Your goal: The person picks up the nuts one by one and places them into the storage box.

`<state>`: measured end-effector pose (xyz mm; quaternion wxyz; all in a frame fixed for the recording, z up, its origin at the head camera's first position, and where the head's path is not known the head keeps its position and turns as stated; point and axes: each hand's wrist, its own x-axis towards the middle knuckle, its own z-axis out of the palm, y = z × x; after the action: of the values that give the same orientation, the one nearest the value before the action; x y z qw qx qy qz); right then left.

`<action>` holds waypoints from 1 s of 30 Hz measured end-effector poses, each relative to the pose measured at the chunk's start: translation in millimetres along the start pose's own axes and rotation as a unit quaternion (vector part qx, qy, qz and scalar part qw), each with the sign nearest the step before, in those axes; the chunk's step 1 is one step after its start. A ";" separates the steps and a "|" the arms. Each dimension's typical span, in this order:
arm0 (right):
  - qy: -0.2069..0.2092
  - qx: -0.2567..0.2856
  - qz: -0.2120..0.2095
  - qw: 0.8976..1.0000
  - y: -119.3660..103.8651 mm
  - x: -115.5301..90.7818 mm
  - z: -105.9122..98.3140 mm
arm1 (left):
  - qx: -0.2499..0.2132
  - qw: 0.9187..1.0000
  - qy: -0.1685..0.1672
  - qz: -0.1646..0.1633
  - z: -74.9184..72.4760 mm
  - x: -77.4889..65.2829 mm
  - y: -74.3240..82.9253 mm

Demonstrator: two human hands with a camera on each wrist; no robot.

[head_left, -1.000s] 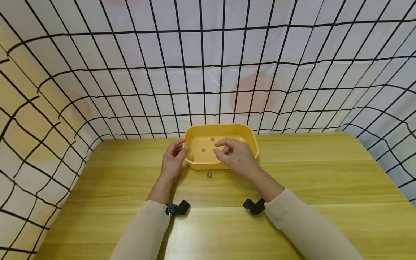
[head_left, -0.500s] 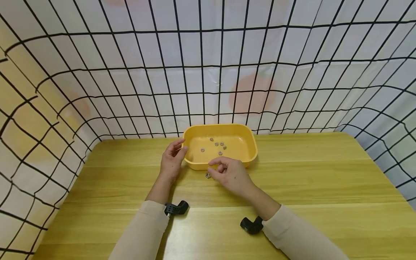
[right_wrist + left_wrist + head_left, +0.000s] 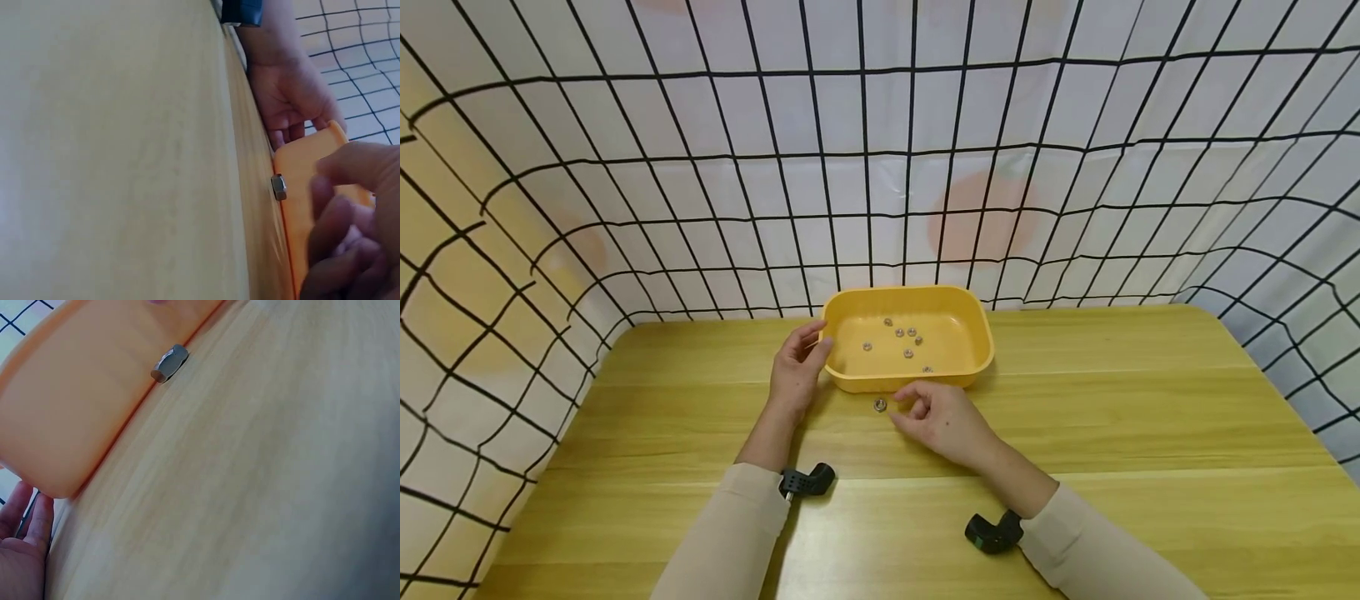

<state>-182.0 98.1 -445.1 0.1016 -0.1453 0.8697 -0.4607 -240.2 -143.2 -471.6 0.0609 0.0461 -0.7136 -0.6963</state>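
A yellow tray (image 3: 865,384) stands at the back of the table, with several small metal nuts (image 3: 908,353) scattered on its floor. My left hand (image 3: 795,375) rests at the tray's left end, its fingers and thumb against the outside of the wall. On the wood just before the front wall lies a larger hex nut (image 3: 880,405), seen edge-on in the left wrist view. Right beside that nut is my right hand (image 3: 943,423), thumb and forefinger apart with a gap between them, the other fingers loosely bent. Nothing shows between its fingertips.
A wooden table (image 3: 880,533) spreads out on both sides of the tray. Behind it rises a black wire grid (image 3: 891,153) with a pale printed sheet beyond. Black wrist cameras (image 3: 808,481) stick out from both sleeves near the tabletop.
From over the tray, my right hand has come back toward me, then slightly right, to beside the larger nut. Nuts it covered now show. My left hand stays put.
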 end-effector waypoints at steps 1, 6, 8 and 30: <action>-0.005 -0.007 0.003 1.000 1.9 -0.4 0.1 | 0.000 1.000 0.000 0.000 -0.1 -0.1 0.3; -0.012 -0.052 0.003 0.999 9.1 1.8 4.3 | 0.001 1.000 0.001 0.002 -0.7 -0.5 1.0; -0.008 -0.078 -0.004 0.997 9.8 4.0 6.9 | 0.001 1.000 0.001 0.000 -0.8 0.0 0.2; 0.013 -0.165 -0.046 0.985 3.0 22.1 23.8 | 0.001 1.000 0.002 -0.004 0.7 0.0 -0.3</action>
<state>-195.8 73.7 -461.7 0.0437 -0.1939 0.9274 -0.3169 -240.4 -142.6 -472.0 0.0594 0.0508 -0.7142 -0.6956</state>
